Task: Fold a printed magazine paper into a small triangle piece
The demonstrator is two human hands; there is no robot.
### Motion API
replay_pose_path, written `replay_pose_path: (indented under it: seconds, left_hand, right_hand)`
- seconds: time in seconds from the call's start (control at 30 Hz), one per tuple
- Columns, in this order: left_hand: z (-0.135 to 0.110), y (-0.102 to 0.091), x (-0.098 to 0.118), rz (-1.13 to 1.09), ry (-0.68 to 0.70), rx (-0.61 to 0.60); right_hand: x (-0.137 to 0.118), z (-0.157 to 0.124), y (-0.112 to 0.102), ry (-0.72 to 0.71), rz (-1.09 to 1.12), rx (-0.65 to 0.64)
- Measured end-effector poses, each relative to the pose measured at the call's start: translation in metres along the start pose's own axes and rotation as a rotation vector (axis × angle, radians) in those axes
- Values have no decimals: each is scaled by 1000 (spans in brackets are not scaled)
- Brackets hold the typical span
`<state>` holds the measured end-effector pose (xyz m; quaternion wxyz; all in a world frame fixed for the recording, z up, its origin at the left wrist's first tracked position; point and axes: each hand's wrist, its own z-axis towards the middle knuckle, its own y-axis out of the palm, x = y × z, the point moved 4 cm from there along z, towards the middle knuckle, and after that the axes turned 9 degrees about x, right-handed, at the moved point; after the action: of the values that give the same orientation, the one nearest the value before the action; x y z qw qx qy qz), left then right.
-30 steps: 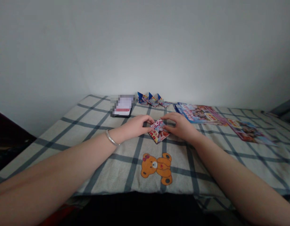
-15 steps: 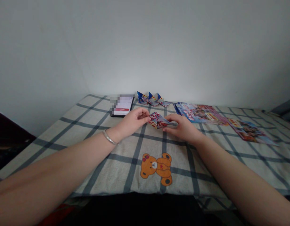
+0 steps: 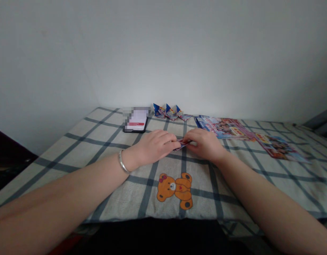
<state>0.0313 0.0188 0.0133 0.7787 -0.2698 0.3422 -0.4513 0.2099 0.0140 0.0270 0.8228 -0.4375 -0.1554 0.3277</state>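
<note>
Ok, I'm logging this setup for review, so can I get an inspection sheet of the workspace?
Surface: checked cloth with a bear print, lying flat.
Job's things: folded paper, mostly hidden, pinched between both hands down at the cloth.
Clutter: phone, three folded pieces by the wall, printed sheets to the right.
Hands: left hand and right hand both grip the folded paper; bracelet on the left wrist.
Cables: nothing seen.
Surroundings: plain white wall behind.
</note>
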Motion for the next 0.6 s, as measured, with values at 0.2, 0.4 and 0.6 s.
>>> replay_pose_path:
  seconds: [0.2,0.4,0.6]
  left_hand:
    - [1,-1,0,7,-22,-10]
    - [2,-4,0,-53,-24,45]
    - [2,0,-5,-124,-94,-41]
  right_hand:
    - [-4,-1,3,-69,-111,-10]
    - [-8,0,5,-131,-107,-6]
    - [-9,3,7,-148,17,-66]
